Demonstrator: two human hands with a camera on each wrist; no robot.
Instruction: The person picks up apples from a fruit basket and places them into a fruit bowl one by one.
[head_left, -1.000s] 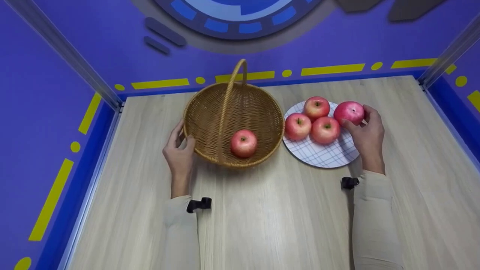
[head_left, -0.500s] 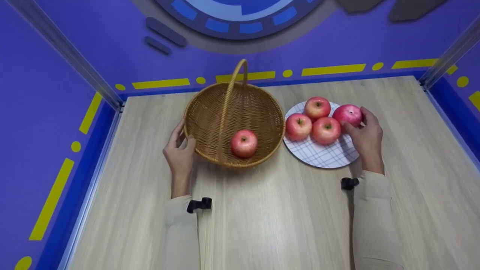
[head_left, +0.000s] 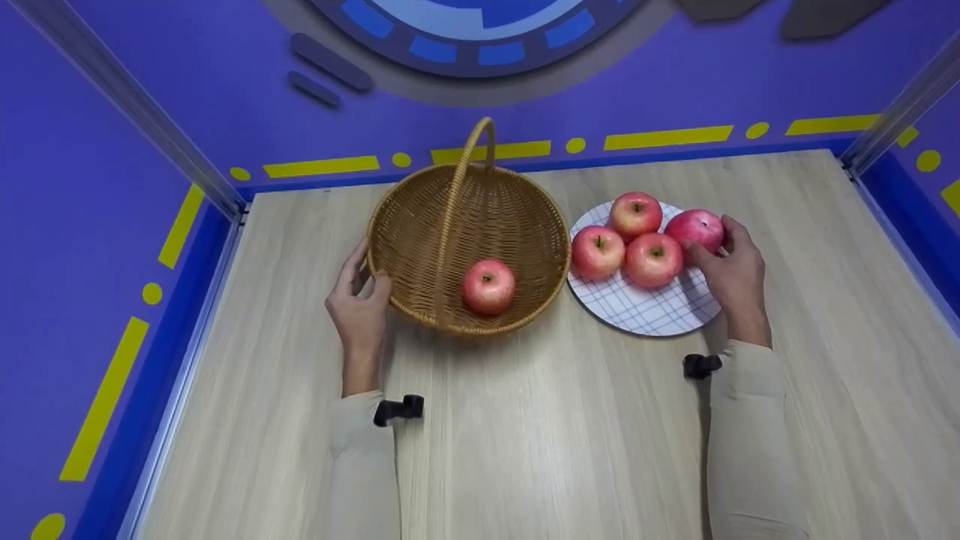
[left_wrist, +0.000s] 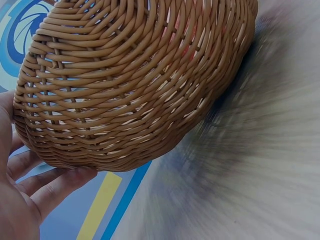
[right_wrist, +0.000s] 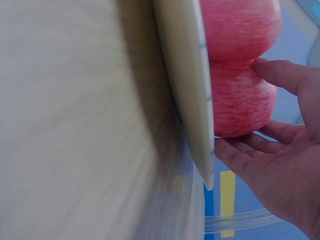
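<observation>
A brown wicker basket (head_left: pixel 510 217) with an arched handle leans toward me in the head view, one red apple (head_left: pixel 488 287) lying inside. My left hand (head_left: pixel 360 304) holds the basket by its left side, thumb at the rim; the left wrist view has its fingers (left_wrist: pixel 60 187) against the weave. To the right, a round checkered plate (head_left: pixel 649 319) bears several apples. My right hand (head_left: pixel 735 274) grips the deeper pink apple (head_left: pixel 694 227) at the plate's right edge. Thumb and fingers span this apple (right_wrist: pixel 240 100) in the right wrist view, low against the plate.
Three more apples (head_left: pixel 654 260) sit close together on the plate, beside the gripped one. The basket's right rim nearly meets the plate's left edge. A light wooden table (head_left: pixel 540 435) lies beneath everything, bounded by a blue back wall (head_left: pixel 225 97) and side walls.
My right hand and the pink apple have shifted slightly left and down, closer to the other apples. My left hand and the basket have stayed in place.
</observation>
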